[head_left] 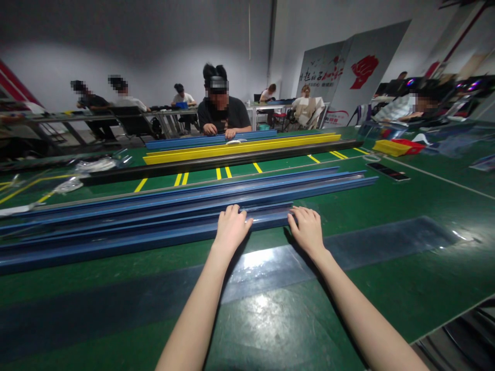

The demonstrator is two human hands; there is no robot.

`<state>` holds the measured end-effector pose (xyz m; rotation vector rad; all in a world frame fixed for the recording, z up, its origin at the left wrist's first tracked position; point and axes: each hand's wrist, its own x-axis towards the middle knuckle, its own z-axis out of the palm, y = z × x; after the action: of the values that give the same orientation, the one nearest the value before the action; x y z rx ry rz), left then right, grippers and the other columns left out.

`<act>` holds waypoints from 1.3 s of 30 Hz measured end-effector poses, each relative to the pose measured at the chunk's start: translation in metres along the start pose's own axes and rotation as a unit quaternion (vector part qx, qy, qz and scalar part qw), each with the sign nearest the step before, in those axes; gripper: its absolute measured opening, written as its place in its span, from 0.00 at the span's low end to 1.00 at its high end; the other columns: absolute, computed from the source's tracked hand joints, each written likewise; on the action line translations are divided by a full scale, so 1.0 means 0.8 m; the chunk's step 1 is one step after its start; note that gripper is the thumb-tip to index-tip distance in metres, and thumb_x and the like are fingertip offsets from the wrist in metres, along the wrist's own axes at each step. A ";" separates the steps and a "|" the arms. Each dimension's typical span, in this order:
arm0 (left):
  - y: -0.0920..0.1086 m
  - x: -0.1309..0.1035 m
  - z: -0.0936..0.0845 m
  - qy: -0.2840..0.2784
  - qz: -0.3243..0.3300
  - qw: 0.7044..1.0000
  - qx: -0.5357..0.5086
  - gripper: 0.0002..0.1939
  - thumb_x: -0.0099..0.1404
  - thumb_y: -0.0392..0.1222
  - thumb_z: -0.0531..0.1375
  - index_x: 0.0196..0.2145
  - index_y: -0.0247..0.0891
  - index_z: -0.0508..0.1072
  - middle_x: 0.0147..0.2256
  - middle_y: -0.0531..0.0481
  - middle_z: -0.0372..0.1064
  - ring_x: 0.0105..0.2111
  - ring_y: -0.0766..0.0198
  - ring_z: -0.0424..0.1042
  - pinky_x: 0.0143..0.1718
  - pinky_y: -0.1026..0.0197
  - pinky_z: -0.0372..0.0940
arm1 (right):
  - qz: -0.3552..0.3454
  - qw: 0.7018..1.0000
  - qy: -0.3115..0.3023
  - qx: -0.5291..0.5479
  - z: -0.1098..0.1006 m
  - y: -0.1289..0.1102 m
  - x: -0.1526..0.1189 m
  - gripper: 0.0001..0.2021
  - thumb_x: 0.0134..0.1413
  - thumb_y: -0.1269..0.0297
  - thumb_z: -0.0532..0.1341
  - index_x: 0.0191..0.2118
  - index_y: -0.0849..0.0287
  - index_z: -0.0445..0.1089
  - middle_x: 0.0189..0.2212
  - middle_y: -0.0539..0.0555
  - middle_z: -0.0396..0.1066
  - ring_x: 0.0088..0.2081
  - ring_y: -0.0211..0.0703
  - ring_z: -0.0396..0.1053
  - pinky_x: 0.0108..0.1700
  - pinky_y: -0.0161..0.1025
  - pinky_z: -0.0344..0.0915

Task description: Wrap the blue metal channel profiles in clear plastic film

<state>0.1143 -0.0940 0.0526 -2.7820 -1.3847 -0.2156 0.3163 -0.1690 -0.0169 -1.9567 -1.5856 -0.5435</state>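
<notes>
Nearest blue channel (266,220) is being covered palm-down by left hand (233,225), right end by right hand (307,225); clamping can't be told.

Grey wall (162,46), unevenly lit, faces me; printed panel (344,91), bearing red fist emblem (364,71); black chair (131,121); long tables (62,117) nearby.

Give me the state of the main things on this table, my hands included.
Left hand, laid across the near blue channel, fingers bent
Right hand, at that channel's right end, fingers bent
Clear strip, spread flat, catching glare
Yellow channel, lying lengthwise, clear of both hands
Black channel, lying along the yellow one's near side
Phone, lying flat, screen dark
</notes>
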 end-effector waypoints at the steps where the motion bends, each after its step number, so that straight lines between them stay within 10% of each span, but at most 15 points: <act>1: 0.002 0.000 0.002 0.004 0.011 1.000 -0.005 0.17 0.65 0.47 0.49 0.42 0.37 0.71 0.47 0.41 0.64 0.49 0.54 0.60 0.47 0.54 0.58 | -0.002 1.000 -0.003 0.002 0.000 -0.001 0.000 0.15 0.58 0.61 0.48 0.39 0.60 0.69 0.42 0.57 0.71 0.47 0.48 0.63 0.50 0.46 0.50; 13: 0.021 -0.001 0.024 -0.004 0.102 0.995 -0.024 0.23 0.63 0.51 0.52 0.54 0.43 0.62 0.57 0.41 0.54 0.58 0.51 0.50 0.53 0.50 0.53 | -0.112 0.989 -0.088 0.040 -0.001 -0.015 -0.001 0.18 0.60 0.58 0.46 0.49 0.58 0.65 0.52 0.56 0.65 0.53 0.45 0.58 0.55 0.47 0.48; 32: -0.003 -0.006 -0.010 -0.043 0.004 0.999 0.012 0.19 0.64 0.52 0.48 0.39 0.39 0.74 0.44 0.42 0.66 0.48 0.53 0.61 0.45 0.54 0.58 | -0.006 1.000 -0.008 0.024 -0.009 0.000 0.003 0.14 0.58 0.62 0.48 0.40 0.59 0.68 0.43 0.56 0.71 0.47 0.46 0.63 0.51 0.45 0.49; 39: 0.018 -0.005 0.005 0.005 0.058 0.998 0.003 0.20 0.63 0.49 0.52 0.50 0.39 0.65 0.52 0.41 0.59 0.53 0.53 0.58 0.49 0.52 0.56 | -0.019 0.999 -0.030 0.023 -0.005 -0.007 -0.001 0.14 0.58 0.61 0.48 0.39 0.59 0.68 0.42 0.56 0.71 0.46 0.46 0.63 0.51 0.46 0.49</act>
<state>0.1235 -0.1055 0.0483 -2.8399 -1.2142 -0.2221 0.3105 -0.1716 -0.0136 -1.9289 -1.6607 -0.4644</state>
